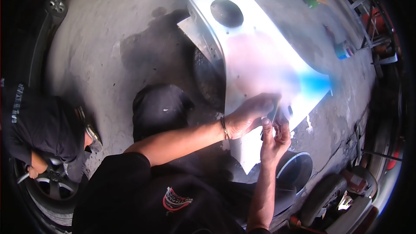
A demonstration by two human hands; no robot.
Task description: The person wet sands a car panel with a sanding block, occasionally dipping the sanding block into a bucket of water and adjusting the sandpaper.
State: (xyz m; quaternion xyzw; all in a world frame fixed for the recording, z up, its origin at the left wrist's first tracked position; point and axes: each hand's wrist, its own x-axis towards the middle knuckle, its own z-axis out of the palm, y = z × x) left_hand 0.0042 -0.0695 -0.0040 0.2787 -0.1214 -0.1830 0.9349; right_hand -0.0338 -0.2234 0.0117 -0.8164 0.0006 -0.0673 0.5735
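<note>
A large white car body panel [255, 52] with a round hole near its far end lies tilted before me, partly over a tire [208, 78]. Pinkish patches and blue glare show on its surface. My left hand [251, 115], with a thin cord at the wrist, is over the panel's near part, fingers bent and closed. Close beside it, my right hand [276, 141] is pinched, thumb up. Between the two hands is a small dark, thin piece [273, 112], blurred and partly hidden by the fingers; its kind cannot be made out.
At the left, another person [43, 125] in dark clothes crouches by a car wheel [54, 184]. A bucket [297, 171] stands near my right forearm. Further right are a loose tire [323, 199], a paint can [344, 50] and a metal frame [362, 6]. The concrete floor [108, 39] has dark stains.
</note>
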